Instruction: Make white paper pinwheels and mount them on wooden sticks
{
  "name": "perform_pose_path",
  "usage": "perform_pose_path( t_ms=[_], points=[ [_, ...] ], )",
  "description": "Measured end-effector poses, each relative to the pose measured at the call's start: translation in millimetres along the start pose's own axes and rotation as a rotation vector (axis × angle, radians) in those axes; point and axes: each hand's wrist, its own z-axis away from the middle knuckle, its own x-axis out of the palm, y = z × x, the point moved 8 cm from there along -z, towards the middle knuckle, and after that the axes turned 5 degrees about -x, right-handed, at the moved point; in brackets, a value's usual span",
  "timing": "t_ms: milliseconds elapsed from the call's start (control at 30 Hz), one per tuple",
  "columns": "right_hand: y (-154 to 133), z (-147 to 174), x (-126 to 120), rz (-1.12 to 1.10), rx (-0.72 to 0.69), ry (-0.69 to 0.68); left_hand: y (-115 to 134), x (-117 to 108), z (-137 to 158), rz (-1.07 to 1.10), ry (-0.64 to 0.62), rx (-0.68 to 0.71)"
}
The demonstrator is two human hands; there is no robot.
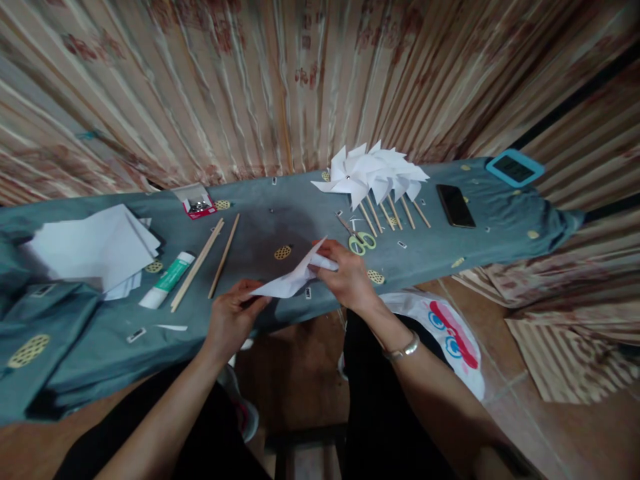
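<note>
Between my hands, above the front edge of the cloth-covered table (300, 200), is a folded piece of white paper (290, 283). My left hand (235, 313) pinches its left corner between thumb and fingers. At the other end my right hand (345, 270) grips the paper, and part of it curls up beside the fingers. Just beyond my right hand lie green-handled scissors (357, 241). Several white paper pinwheels (370, 172) on wooden sticks overlap in a row behind the scissors. Loose wooden sticks (197, 265) rest to the left, beyond my left hand.
A glue tube (167, 280) lies beside the sticks, with a stack of white paper (90, 247) farther left. Behind them stands an open small box of metal pins (195, 202). To the right are a phone (455, 205) and a blue-framed timer (515, 168). Curtains (280, 80) hang behind.
</note>
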Motion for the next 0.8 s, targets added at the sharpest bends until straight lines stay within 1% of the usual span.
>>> perform_pose_path(
  t_ms=[100, 333, 533, 800],
  points=[
    [-1.7, -8.6, 1.7, 0.017, -0.026, -0.004, -1.1, -0.3, -3.7, 0.017, 0.013, -0.01],
    [-15.0, -25.2, 3.9, 0.035, -0.05, -0.002, 2.4, -8.8, -12.2, -0.015, 0.057, 0.018],
    [-18.1, -29.4, 5.7, 0.057, -0.041, 0.006, 4.7, -10.4, -12.6, 0.014, 0.054, 0.019],
    [-21.2, -32.4, 4.6, 0.054, -0.092, -0.021, 5.9, -12.6, -15.8, 0.024, 0.052, -0.024]
  ],
)
